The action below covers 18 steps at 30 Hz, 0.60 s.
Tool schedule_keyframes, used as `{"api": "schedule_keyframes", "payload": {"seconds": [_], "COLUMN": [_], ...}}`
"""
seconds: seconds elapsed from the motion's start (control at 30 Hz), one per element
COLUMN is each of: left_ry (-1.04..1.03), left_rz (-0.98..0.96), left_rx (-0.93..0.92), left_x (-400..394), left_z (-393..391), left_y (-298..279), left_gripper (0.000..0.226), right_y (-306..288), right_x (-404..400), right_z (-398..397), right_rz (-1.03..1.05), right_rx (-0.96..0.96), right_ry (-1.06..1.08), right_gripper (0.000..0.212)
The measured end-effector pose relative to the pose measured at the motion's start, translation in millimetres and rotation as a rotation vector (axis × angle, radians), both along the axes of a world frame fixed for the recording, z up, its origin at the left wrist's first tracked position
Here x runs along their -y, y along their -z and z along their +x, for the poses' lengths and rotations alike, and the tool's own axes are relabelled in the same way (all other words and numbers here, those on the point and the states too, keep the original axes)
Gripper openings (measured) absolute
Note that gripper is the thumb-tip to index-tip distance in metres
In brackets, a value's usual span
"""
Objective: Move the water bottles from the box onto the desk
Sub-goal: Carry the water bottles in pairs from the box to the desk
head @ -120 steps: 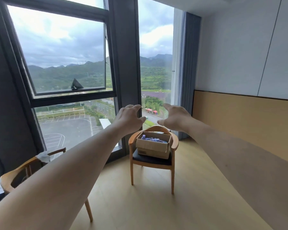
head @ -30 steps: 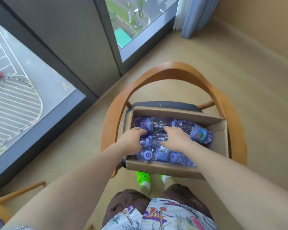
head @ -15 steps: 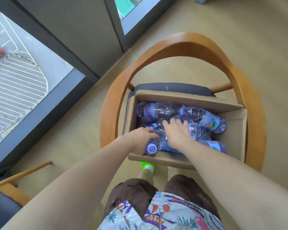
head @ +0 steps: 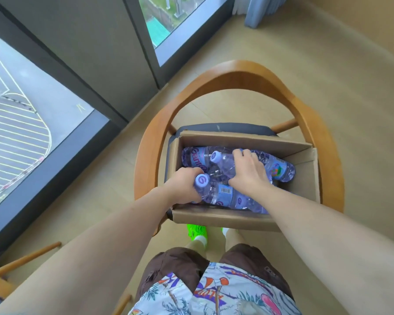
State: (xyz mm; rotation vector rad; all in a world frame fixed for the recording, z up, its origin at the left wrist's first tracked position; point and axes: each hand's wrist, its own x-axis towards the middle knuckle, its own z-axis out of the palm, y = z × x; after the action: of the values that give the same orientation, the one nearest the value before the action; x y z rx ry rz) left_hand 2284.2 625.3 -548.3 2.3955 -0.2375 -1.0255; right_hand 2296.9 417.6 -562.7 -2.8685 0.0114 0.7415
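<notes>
Fingers (head: 192, 172) of the left hand (head: 183, 186) curl round the neck of a bottle (head: 223, 195) lying at the near side of the cardboard box (head: 305, 178); fingers of the right hand (head: 248, 173) close over a second bottle (head: 223, 163) nearer the box's middle. More bottles (head: 280, 170) lie jumbled toward the far wall of the box. All are still inside, and the box sits on a wooden chair (head: 237, 76); the table is out of view.

To lift cleanly, each hand would do better holding the body than the tapered neck, raising one bottle at a time so the neighbours do not roll.

These bottles are clear, ribbed thin plastic with purple caps and glossy labels, likely slippery and easily dented. Matte, stiff cardboard forms the box; the chair's curved rail is smooth varnished wood.
</notes>
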Motion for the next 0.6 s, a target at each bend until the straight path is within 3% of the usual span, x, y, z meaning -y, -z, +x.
{"api": "schedule_keyframes", "payload": {"seconds": [0.13,0.37,0.6], "left_ry": [-0.118,-0.313,-0.772], "left_rz": [-0.071,-0.112,-0.386], "left_rx": [-0.002,0.156,0.359], "left_x": [-1.5,4.2,12.8], "left_z": [18.3,42.0,29.4], "left_y": [-28.3,-92.8,-169.4], "left_gripper": [0.042,0.036,0.032], "right_y": [-24.1,-80.5,-159.4], "right_x": [3.3,3.7,10.4], "right_z": [6.1,22.9,49.5], "right_rz": [0.156,0.308,0.487], "right_rx": [0.099,0.241,0.416], "right_ry": [0.172,0.248,0.196], "right_gripper": [0.064,0.061,0.064]}}
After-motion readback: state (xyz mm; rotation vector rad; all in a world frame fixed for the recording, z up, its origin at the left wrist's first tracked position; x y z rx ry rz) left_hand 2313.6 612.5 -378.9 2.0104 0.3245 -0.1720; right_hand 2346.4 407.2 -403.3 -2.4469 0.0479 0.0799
